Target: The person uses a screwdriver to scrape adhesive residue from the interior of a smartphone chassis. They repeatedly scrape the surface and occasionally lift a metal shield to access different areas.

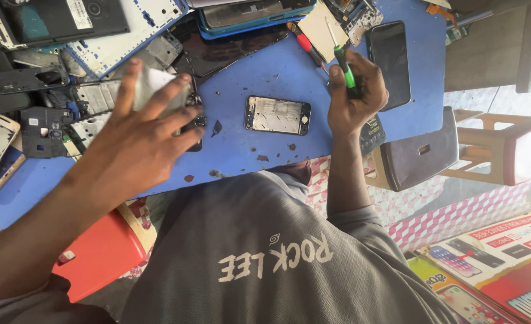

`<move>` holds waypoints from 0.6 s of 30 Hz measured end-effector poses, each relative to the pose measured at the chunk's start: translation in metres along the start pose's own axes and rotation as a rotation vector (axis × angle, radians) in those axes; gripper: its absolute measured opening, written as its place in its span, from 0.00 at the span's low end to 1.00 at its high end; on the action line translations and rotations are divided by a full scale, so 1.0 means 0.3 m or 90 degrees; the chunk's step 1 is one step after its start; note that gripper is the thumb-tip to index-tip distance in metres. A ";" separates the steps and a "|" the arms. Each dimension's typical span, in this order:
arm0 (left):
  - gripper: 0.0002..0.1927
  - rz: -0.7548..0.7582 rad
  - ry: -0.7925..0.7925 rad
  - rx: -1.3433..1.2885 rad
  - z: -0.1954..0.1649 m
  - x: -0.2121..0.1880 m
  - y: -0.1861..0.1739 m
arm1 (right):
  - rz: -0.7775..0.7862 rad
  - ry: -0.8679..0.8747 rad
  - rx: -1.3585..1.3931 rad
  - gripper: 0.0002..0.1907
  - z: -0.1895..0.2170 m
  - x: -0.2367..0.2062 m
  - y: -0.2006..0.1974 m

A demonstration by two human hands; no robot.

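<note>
A: Head view. What occupies each hand?

B: The left hand (pixel 138 135) is spread, fingers apart, over a pale flat part (pixel 157 90) at the left of the blue table (pixel 265 66); the fingers lie on the part's near side, and motion blur hides whether they actually pinch it. The right hand (pixel 354 96) is closed around a green-handled screwdriver (pixel 344 65), whose shaft points away from the person, towards the table's far edge.

A: And the opened phone?

B: The opened phone (pixel 277 115) lies flat on the table between the two hands, just left of the right hand and apart from it; neither hand touches it.

A: Surroundings?

B: A dark phone (pixel 389 63) lies beyond the right hand, partly behind its fingers. A red-handled screwdriver (pixel 304 43) rests farther back. Phone frames and boards (pixel 55 90) are heaped at the left. A dark stool (pixel 418 153) stands past the table's right edge, and an orange one (pixel 100 252) below the left forearm.
</note>
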State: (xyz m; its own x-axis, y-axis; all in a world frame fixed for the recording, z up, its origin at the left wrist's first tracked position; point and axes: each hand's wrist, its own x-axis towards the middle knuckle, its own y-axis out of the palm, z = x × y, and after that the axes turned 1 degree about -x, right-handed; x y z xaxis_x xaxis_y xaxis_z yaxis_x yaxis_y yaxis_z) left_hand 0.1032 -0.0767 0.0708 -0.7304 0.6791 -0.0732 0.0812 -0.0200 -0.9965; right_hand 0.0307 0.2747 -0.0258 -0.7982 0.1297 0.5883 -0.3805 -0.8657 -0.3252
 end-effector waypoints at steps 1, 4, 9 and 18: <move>0.15 -0.001 -0.007 0.019 0.002 -0.006 -0.003 | 0.020 0.004 0.024 0.13 0.003 0.003 -0.004; 0.14 -0.019 -0.003 0.012 -0.001 -0.012 -0.004 | 0.069 0.038 0.066 0.16 0.023 0.004 -0.025; 0.23 -0.116 0.078 -0.088 -0.034 0.030 0.013 | 0.096 0.130 0.038 0.16 0.089 -0.059 -0.089; 0.40 -0.220 -0.001 -0.173 -0.129 0.211 0.143 | 0.222 0.069 -0.146 0.09 0.150 -0.169 -0.218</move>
State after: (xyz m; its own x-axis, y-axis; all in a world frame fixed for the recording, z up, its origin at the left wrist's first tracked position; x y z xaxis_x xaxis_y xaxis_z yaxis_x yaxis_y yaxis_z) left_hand 0.0867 -0.0061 0.0249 -0.7470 0.6108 0.2625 0.0067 0.4017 -0.9157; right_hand 0.1170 0.3030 -0.0010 -0.9372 -0.0910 0.3367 -0.1635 -0.7382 -0.6544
